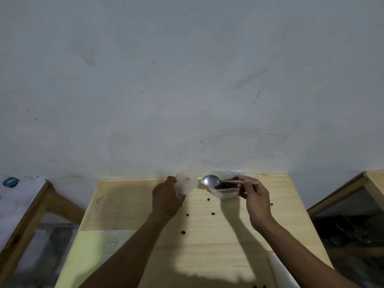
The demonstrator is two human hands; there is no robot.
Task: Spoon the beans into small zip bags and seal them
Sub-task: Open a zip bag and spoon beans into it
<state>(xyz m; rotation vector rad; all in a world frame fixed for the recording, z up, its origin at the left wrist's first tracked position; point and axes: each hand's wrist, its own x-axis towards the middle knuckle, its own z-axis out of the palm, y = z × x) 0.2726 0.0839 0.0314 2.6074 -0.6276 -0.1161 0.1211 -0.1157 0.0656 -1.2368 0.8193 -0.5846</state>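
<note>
The left hand (166, 199) grips a small clear bag (187, 182) near the desk's (128, 204) far edge, thumb and fingers curled round its lower side; the bag stands upright with one dark bean visible inside. The right hand (252, 194) pinches the handle of a metal spoon (211, 180), held level with its bowl pointing left, between the bag and a clear tub (225, 189). The spoon bowl appears empty. The tub sits at the far edge, right of centre, and holds dark beans (225, 185). The right hand's lower fingers lie against the tub's near side. Loose beans (213, 213) lie scattered on the desk in front of the tub and between the forearms. A white sheet (280, 271) lies at the near right corner.
</note>
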